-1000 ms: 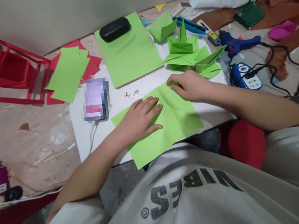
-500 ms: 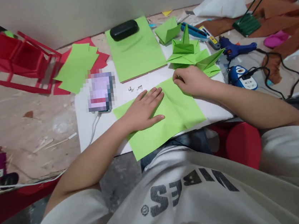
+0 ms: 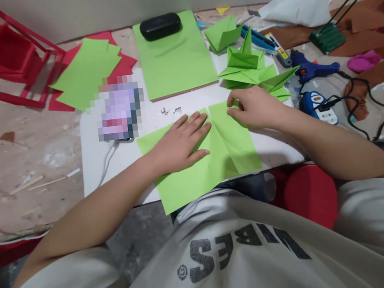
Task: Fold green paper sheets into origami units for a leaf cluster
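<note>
A light green paper sheet [image 3: 196, 180] lies on a white board [image 3: 94, 173] in front of me. Flat on its left half rests my left hand [image 3: 178, 145], fingers stretched out. My right hand [image 3: 255, 109] pinches the sheet's upper right corner, and the right part of the sheet is folded in toward the middle crease. Just behind my right hand sit several folded green paper shapes [image 3: 249, 70].
A phone [image 3: 119, 110] with a cable lies left of the sheet. Behind it are a green paper stack [image 3: 176, 62] with a black case [image 3: 160, 26], loose green sheets [image 3: 84, 80], a red rack [image 3: 1, 54], a blue glue gun [image 3: 311, 68] and cables.
My right hand has pulled the sheet's right corner inward, folding the right side over. My left hand stays pressed flat. The view has shifted slightly.
</note>
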Tool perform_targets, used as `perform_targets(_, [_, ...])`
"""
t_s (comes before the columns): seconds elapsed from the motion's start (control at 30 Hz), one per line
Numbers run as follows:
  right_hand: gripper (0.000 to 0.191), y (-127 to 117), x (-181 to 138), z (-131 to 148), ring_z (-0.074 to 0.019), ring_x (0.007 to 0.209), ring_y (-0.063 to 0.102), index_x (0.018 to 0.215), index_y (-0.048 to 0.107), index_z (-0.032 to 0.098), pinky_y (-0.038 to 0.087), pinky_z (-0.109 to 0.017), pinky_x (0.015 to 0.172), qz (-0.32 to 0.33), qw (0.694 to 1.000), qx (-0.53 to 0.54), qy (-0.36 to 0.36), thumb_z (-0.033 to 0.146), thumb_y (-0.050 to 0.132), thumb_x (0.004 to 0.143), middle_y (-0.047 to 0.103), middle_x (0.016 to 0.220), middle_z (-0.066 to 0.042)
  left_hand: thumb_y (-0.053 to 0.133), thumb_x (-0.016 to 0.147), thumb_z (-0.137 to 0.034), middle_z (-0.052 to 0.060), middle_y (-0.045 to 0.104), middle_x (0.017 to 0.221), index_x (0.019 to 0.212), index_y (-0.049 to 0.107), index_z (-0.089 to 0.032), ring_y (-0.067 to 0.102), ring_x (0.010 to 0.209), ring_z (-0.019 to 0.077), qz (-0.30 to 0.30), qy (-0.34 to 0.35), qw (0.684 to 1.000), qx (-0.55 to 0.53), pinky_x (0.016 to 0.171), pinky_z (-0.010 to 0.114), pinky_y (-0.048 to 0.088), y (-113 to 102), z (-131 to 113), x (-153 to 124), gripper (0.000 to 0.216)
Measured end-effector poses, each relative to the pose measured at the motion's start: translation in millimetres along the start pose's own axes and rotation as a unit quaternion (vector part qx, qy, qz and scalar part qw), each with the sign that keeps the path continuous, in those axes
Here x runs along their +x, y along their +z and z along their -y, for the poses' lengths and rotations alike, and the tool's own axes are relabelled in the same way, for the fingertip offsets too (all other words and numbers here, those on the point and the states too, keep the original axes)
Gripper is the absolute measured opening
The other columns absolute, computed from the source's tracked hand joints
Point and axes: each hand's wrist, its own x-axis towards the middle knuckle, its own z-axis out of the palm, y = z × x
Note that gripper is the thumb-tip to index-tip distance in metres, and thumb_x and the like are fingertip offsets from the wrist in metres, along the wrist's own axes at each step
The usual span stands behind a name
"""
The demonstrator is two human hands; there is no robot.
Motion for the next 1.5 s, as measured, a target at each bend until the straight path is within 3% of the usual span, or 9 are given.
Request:
perform_targets(0.1, [0.036, -6.9, -1.7, -2.7, -0.0347, 0.095, 0.076, 0.126, 0.086, 0.019, 0.051, -0.043, 0.088, 0.018, 1.000, -0.002, -0.001, 0.041, 0.086, 0.097, 0.085, 0.096, -0.010, 0.042, 0.127, -0.041, 0.024, 0.045, 0.195, 0.179, 0.058, -0.007, 0.041, 0.186, 0.0407, -0.006, -0.007, 1.000, -0.009, 0.153, 0.066, 0.033, -0.1, -12.6, -4.2, 0.064])
perform_targets(0.17, [0.037, -9.8, -3.0, -4.0, -0.0352, 0.098, 0.077, 0.123, 0.086, 0.020, 0.051, -0.043, 0.089, 0.022, 1.000, -0.012, -0.002, 0.043, 0.089, 0.094, 0.085, 0.095, -0.010, 0.041, 0.126, -0.038, 0.024, 0.047, 0.194, 0.178, 0.058, -0.008, 0.044, 0.184, 0.0403, -0.017, -0.018, 1.000, -0.017, 0.152, 0.067, 0.036, 2.0, -20.4, -7.2, 0.063])
perform_targets(0.33, [0.023, -8.4, -6.6, -2.9, -0.0316, 0.090, 0.075, 0.118, 0.086, 0.020, 0.049, -0.041, 0.086, 0.024, 1.000, -0.008, -0.004, 0.034, 0.078, 0.101, 0.085, 0.092, -0.009, 0.049, 0.124, -0.065, 0.025, 0.038, 0.198, 0.186, 0.046, -0.006, 0.036, 0.187, 0.0444, -0.021, -0.011, 1.000, -0.010, 0.154, 0.067, 0.030, 7.8, -25.2, -8.0, 0.086])
perform_targets(0.6, [0.033, 11.9, -10.8, -2.4, -0.0355, 0.091, 0.077, 0.122, 0.086, 0.020, 0.041, -0.043, 0.082, -0.037, 0.996, -0.073, -0.025, 0.030, 0.056, 0.113, 0.090, 0.103, -0.015, 0.043, 0.125, -0.068, 0.023, 0.030, 0.201, 0.192, 0.037, -0.007, 0.029, 0.190, 0.0429, -0.010, -0.004, 1.000, 0.005, 0.155, 0.063, 0.025, 10.4, -22.8, -6.7, 0.090])
perform_targets(1.2, [0.036, 10.1, -20.9, -6.2, -0.0372, 0.091, 0.076, 0.123, 0.083, 0.022, 0.046, -0.046, 0.082, -0.014, 0.999, -0.047, -0.024, 0.032, 0.050, 0.113, 0.090, 0.106, -0.016, 0.040, 0.124, -0.074, 0.021, 0.027, 0.202, 0.193, 0.033, -0.008, 0.026, 0.191, 0.0422, -0.007, 0.004, 1.000, -0.001, 0.156, 0.062, 0.018, 11.3, -22.2, -8.2, 0.096])
perform_targets(1.37, [0.035, 7.5, -22.1, -8.7, -0.0365, 0.092, 0.076, 0.124, 0.084, 0.023, 0.049, -0.046, 0.084, -0.018, 0.999, -0.028, -0.019, 0.033, 0.052, 0.113, 0.090, 0.108, -0.016, 0.046, 0.117, -0.087, 0.022, 0.024, 0.203, 0.195, 0.029, -0.010, 0.025, 0.191, 0.0461, -0.010, 0.013, 1.000, -0.007, 0.155, 0.065, 0.018, 11.9, -21.1, -9.4, 0.111])
perform_targets(1.5, [0.034, 6.0, -22.2, -10.4, -0.0358, 0.092, 0.076, 0.122, 0.086, 0.023, 0.048, -0.045, 0.084, -0.014, 0.999, -0.027, -0.016, 0.033, 0.055, 0.112, 0.090, 0.107, -0.015, 0.050, 0.115, -0.088, 0.023, 0.023, 0.204, 0.195, 0.028, -0.010, 0.025, 0.190, 0.0473, -0.008, 0.011, 1.000, -0.007, 0.155, 0.065, 0.017, 11.8, -21.7, -8.9, 0.114])
